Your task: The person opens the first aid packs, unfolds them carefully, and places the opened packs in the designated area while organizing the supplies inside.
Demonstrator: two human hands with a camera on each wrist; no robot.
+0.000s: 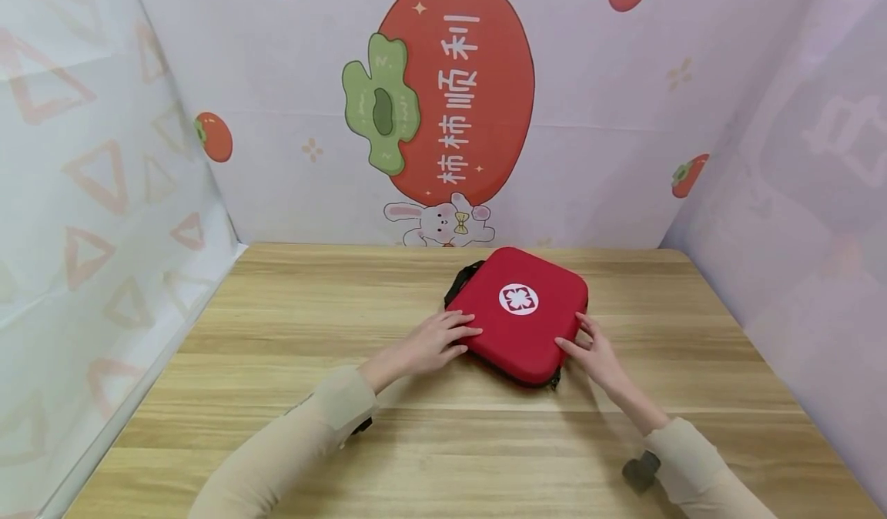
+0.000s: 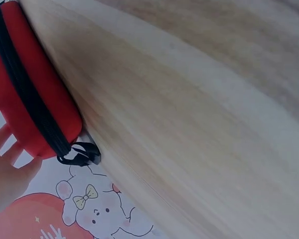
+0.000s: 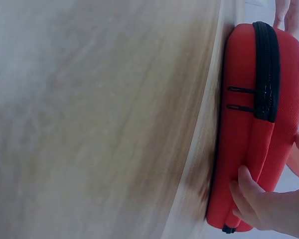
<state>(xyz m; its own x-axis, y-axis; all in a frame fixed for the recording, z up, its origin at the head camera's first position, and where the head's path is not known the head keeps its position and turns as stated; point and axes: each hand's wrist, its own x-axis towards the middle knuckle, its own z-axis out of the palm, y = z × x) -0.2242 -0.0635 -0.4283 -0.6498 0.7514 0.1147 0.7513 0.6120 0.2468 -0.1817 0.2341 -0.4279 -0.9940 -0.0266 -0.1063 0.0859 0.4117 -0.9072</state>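
Observation:
A red zippered first-aid case (image 1: 533, 334) with a white round emblem on its lid lies flat on the wooden table, turned at an angle. My left hand (image 1: 438, 342) rests its extended fingers on the lid's left edge. At the right corner, my right hand (image 1: 597, 357) touches the case with spread fingers, some on the side wall and one at the lid's edge. Two zipper pulls (image 3: 240, 99) sit side by side on the black zipper (image 3: 267, 69) in the right wrist view. A black carrying strap (image 1: 460, 282) sticks out at the back left.
Around the case spreads the wood-grain table (image 1: 291, 311). Behind it stands a back wall (image 1: 277, 65) printed with persimmons and a rabbit, with patterned sheets at the left and right sides. Dark wrist devices (image 1: 640, 471) hang below both sleeves.

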